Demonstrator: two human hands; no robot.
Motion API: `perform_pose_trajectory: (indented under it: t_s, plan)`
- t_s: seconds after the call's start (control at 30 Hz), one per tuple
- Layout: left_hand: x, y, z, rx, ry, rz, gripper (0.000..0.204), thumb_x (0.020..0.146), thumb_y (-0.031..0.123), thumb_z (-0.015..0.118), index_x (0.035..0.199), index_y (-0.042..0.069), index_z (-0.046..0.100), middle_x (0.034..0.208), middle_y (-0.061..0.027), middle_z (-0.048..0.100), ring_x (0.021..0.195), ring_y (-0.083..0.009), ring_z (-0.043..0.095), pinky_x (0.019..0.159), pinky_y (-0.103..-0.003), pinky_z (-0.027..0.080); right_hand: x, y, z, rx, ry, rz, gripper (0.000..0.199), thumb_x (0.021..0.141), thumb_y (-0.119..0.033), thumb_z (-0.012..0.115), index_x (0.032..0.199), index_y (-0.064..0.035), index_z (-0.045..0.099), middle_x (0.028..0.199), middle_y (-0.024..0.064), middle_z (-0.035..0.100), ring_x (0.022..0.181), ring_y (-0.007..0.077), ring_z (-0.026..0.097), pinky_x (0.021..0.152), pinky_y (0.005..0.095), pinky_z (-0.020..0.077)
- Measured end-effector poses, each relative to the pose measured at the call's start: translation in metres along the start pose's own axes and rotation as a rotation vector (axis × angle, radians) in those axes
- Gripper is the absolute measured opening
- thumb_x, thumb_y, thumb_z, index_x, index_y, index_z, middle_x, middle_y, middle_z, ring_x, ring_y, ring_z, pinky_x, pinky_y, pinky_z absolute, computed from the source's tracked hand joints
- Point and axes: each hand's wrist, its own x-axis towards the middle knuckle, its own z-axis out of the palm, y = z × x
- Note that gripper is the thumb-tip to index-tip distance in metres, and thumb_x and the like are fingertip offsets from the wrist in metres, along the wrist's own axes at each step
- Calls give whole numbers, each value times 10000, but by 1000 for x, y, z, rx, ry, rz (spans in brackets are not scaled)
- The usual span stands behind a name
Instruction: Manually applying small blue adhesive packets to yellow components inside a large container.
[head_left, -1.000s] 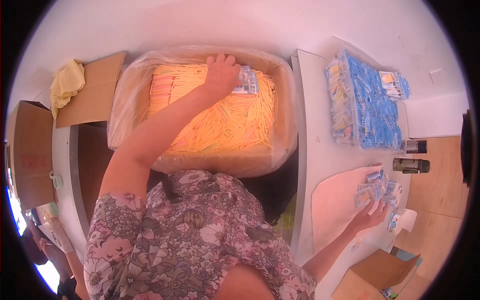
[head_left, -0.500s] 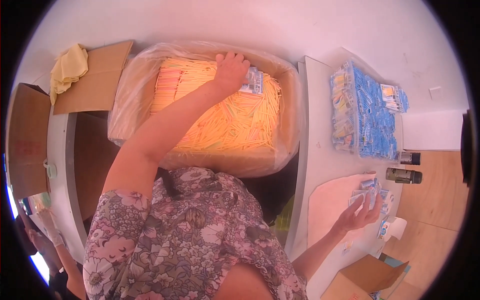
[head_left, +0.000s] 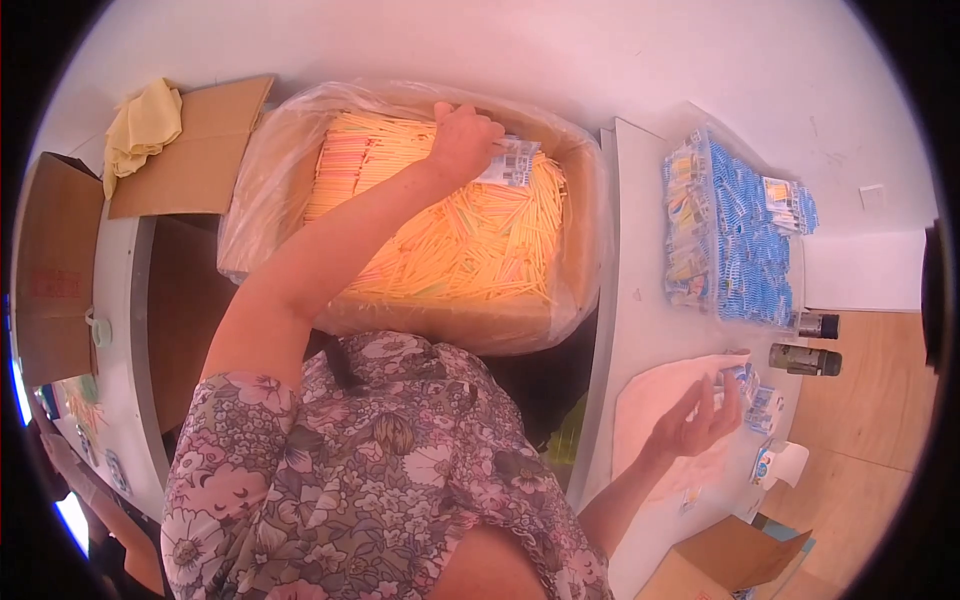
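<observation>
Left hand [head_left: 465, 140] gripping packet [head_left: 512, 162] over straw-filled box [head_left: 575, 290], right hand [head_left: 705, 420] loosely open near sachets [head_left: 758, 405]

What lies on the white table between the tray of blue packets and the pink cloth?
In the head view, two dark bottles lie on their sides between the tray of blue packets and the pink cloth.

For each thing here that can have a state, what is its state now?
Big box: open, lined with clear plastic, full of yellow sticks.
Left hand: in the box, closed on a small packet.
Right hand: fingers half open, touching small packets on a pink cloth.
Two dark bottles: lying on their sides.
Brown carton: flaps open.
</observation>
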Motion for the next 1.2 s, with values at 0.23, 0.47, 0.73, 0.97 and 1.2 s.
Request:
perform_pose_trajectory:
  t_s: [0.23,0.47,0.73,0.97,1.2]
  plan:
    - [-3,1,-12,33,223,118,68,782,187,654,821,143,687,803,-15,655,863,-222,554,775,-426,320,25,-41,19,291,-90,-51,166,780,9,650,939,-34,633,1122,148,566,973,313,512,814,399,416]
    - [-29,27,-63,-1045,-145,85,199,854,178,635,822,-18,616,632,-45,559,596,-97,490,539,-288,403,78,-137,74,1164,-424,580,225,806,-2,615,1031,14,615,1084,127,592,946,177,560,771,288,459]
    - [-87,-24,-145,-570,-258,-137,155,882,131,593,883,-19,633,673,-4,588,642,-33,481,569,-234,418,105,-196,123,1355,-1106,431,143,829,-73,631,962,-21,631,1005,50,624,923,133,570,737,258,459]
    - [-141,-56,-165,-900,-139,-368,203,889,91,578,1033,-41,635,854,-6,656,777,-37,561,708,-216,474,90,-221,131,701,-755,-970,244,709,-65,590,952,-66,570,909,58,531,925,216,503,761,353,387]
    - [-158,-65,-148,-854,-27,-306,203,852,87,616,698,-24,543,566,29,457,573,-27,393,495,-241,356,92,-235,137,459,-684,-1246,199,770,-124,530,967,-105,542,853,21,477,932,172,472,823,358,353]
